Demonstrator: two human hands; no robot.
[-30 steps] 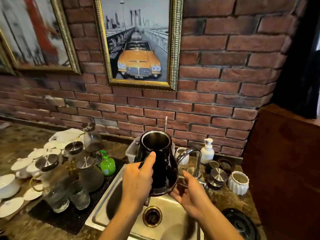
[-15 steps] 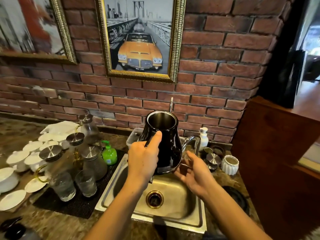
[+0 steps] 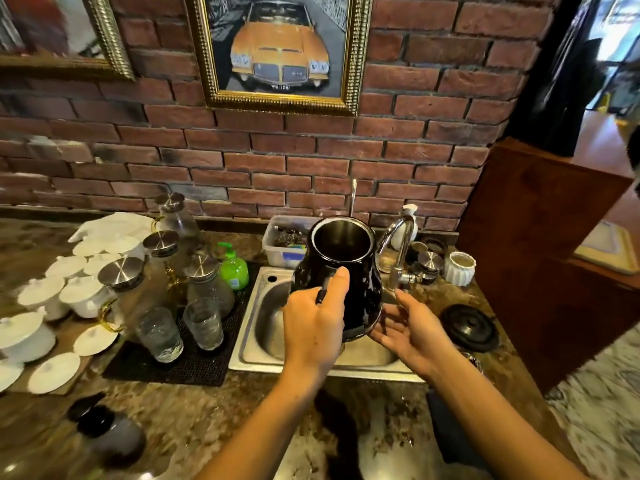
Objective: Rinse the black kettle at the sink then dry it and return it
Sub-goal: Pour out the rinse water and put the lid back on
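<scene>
The black kettle (image 3: 360,289) is held upright over the steel sink (image 3: 258,313), its lid off and its shiny inside showing. My left hand (image 3: 313,327) grips the kettle's handle, thumb pointing up along it. My right hand (image 3: 407,330) is spread with the palm up, just right of the kettle's base; whether the fingertips touch the base I cannot tell. The chrome tap (image 3: 398,251) curves over the sink right behind the kettle. No water is visibly running.
A black round base (image 3: 469,327) lies on the counter right of the sink. Left of it, a black mat (image 3: 194,365) holds glasses, lidded carafes and a green soap bottle (image 3: 233,268). White cups and saucers (image 3: 52,306) crowd the far left. A wooden partition (image 3: 540,258) stands right.
The view has pulled back and tilted down, showing more counter in front of the sink. The kettle stays upright in my left hand; my right hand stays under its right side.
</scene>
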